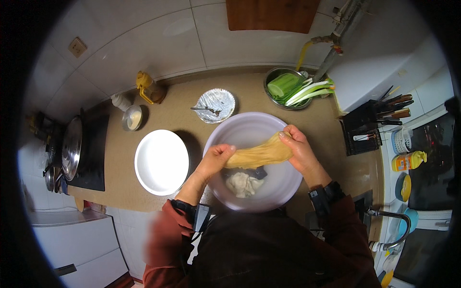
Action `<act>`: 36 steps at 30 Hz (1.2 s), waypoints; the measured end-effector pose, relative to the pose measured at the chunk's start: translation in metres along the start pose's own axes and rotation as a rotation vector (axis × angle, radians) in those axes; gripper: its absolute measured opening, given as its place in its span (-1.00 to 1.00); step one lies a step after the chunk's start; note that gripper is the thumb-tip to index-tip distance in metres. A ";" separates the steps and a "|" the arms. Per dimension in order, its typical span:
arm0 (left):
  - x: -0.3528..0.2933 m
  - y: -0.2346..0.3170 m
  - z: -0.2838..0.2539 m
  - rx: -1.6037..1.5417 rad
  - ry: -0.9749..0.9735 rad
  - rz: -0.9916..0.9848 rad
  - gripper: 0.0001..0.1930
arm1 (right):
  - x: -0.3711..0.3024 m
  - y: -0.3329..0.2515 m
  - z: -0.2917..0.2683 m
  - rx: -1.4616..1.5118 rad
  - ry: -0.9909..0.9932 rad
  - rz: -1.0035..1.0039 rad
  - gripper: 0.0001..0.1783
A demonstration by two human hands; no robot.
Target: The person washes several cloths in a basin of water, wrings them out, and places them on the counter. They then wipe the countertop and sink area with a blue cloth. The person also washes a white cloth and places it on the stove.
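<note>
One yellow sheet (261,153) lifted in pinched grip of left hand (215,161) and right hand (299,151); white bundle (243,185) unlifted in basin (285,188)

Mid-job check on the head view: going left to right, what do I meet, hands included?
Lid → white bowl → left hand → yellow cloth → right hand → knife rack.

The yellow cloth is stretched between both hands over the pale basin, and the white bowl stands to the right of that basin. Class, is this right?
Not quite: the head view shows the white bowl to the left of the pale basin. The yellow cloth is indeed stretched between the left hand and right hand.
</note>
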State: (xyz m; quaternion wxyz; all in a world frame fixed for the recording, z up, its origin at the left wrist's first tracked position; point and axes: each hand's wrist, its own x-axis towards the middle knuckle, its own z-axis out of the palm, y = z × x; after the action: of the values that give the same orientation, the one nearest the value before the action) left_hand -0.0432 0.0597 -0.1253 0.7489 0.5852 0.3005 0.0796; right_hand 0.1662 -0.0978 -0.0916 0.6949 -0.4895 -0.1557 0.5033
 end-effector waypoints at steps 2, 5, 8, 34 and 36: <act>0.005 -0.007 -0.002 0.011 0.034 0.017 -0.73 | 0.000 -0.001 0.002 -0.041 0.011 -0.014 -0.88; 0.014 -0.015 -0.001 0.042 0.111 0.105 -0.71 | 0.000 0.002 0.002 -0.111 0.003 -0.039 -0.89; 0.022 -0.013 0.003 0.014 0.245 0.215 -0.69 | 0.000 0.010 -0.008 -0.206 -0.029 -0.085 -0.89; 0.002 0.056 -0.006 0.295 -0.055 0.369 -0.84 | -0.017 -0.069 0.032 -0.135 -0.109 -0.441 -0.84; 0.011 0.052 -0.008 0.181 0.023 0.409 -0.85 | -0.014 -0.065 0.014 0.115 -0.110 -0.371 -0.85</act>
State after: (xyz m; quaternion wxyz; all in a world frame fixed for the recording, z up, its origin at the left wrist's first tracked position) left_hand -0.0267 0.0870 -0.0826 0.6581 0.6980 0.1898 0.2091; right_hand 0.1860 -0.1030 -0.0267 0.7928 -0.3837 -0.2520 0.4008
